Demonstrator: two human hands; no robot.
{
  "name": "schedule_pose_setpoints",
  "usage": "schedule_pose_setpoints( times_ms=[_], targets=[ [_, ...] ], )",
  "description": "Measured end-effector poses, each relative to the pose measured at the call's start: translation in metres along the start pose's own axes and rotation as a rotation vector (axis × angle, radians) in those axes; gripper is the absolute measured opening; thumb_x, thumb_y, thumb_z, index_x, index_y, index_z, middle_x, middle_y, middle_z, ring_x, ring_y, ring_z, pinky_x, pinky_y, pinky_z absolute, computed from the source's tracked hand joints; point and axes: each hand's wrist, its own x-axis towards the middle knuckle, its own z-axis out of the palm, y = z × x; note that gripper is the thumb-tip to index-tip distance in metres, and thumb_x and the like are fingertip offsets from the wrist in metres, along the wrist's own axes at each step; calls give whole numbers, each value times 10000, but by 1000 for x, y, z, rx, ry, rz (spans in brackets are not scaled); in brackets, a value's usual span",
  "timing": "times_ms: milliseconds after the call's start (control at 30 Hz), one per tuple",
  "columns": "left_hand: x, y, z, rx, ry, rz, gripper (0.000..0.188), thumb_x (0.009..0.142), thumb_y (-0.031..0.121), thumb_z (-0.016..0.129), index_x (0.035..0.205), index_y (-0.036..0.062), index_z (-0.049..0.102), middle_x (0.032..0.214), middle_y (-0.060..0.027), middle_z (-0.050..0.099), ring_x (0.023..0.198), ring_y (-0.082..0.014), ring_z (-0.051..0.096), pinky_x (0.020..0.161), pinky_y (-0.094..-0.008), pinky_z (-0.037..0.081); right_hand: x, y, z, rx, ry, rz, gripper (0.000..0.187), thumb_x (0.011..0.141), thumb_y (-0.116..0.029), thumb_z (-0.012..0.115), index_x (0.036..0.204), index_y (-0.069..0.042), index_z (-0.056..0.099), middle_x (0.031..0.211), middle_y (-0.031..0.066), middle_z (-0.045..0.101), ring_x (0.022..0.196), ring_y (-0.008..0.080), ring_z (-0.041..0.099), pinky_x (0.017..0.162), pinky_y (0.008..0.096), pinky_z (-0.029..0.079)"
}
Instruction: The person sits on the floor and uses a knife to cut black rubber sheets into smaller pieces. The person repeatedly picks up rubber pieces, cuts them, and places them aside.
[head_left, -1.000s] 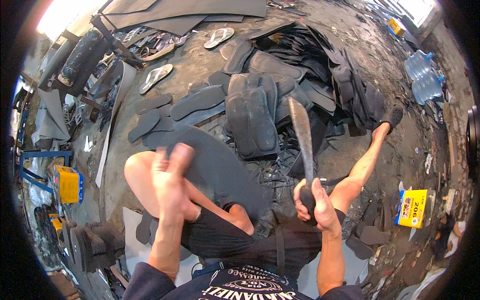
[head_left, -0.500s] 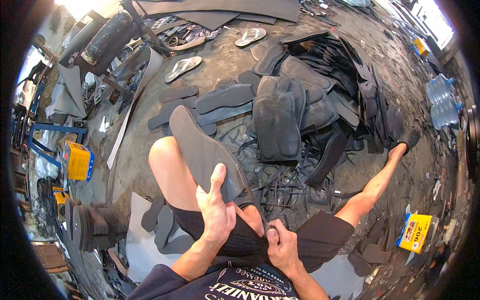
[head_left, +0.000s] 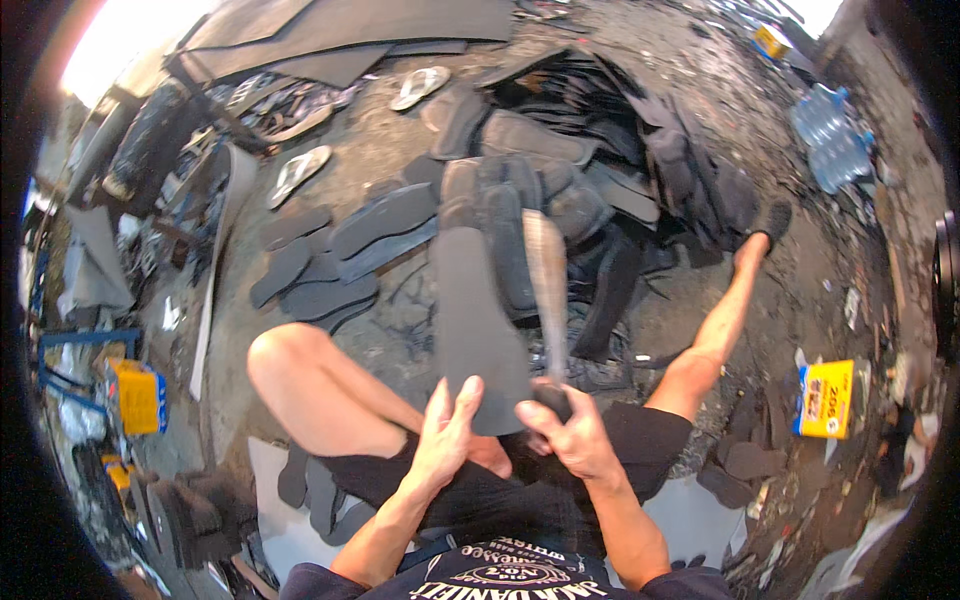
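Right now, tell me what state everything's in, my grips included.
Left grip, closed on the sole's near end
Right grip, closed around the knife's handle
Dark sole, held, broad face showing
Knife, held, blade bare, blurred
Pale sandals, lying apart, straps up
Padded pieces, heaped, overlapping

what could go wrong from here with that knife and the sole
The knife stands close beside the sole held in the bare left hand's grip, so a slip might cut that hand. If the right hand's grip loosened, the knife could fall onto the bare left leg or right leg.
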Motion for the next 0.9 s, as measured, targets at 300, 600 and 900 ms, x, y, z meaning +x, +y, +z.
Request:
schedule_pose_setpoints(
  times_ms=[300, 600, 900],
  targets=[
    [154, -146, 187, 671, 20, 278, 751, 883, 360, 888, 1467, 13, 568, 1389, -242, 675, 1266, -384, 663, 1053, -473, 547, -97, 66, -217, 612, 1294, -341, 415, 1068, -373, 728, 1252, -22, 604, 1055, 101, 712, 565, 95, 464, 505, 295, 450],
    [158, -84, 196, -366, -495, -649, 226, 927, 106, 687, 1104, 100, 547, 999, -105, 679, 827, -266, 693, 762, -450, 600, -99, 71, -150, 543, 1038, -212, 527, 1121, -545, 530, 1187, -31, 624, 727, 27, 499, 496, 136, 437, 480, 315, 394],
    [99, -9, 98, -259, -203, -128, 376, 1055, 473, 654, 1077, 133, 494, 813, -12, 582, 684, -125, 546, 653, -325, 494, -20, 28, -77, 95, 206, -137, 764, 1131, -708, 292, 1130, -25, 635, 699, 17, 518, 578, 106, 501, 557, 267, 414]
  ],
)
